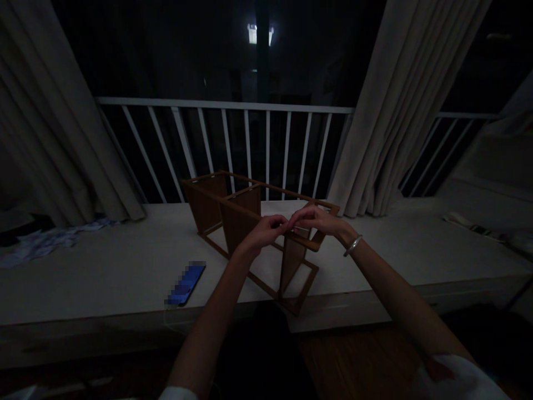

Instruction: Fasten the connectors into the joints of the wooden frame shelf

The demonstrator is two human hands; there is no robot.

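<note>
A brown wooden shelf rack (242,215) lies on its side on the white ledge, its frame rails and panels showing. My left hand (266,230) is at the rack's upper rail towards the right end, its fingers curled and closed. From the other side my right hand (314,218) reaches in with bent fingers, thumb and fingertips pressed together. The fingertips of both hands meet just above the rail. Whatever sits between them is too small and dark to make out. A bracelet circles my right wrist.
A phone (187,283) with a lit blue screen and a thin cable lies on the white ledge (125,266), left of the rack. Behind stands a white railing (233,104) before a dark window. Curtains (395,111) hang at both sides. A checked cloth (45,241) lies far left.
</note>
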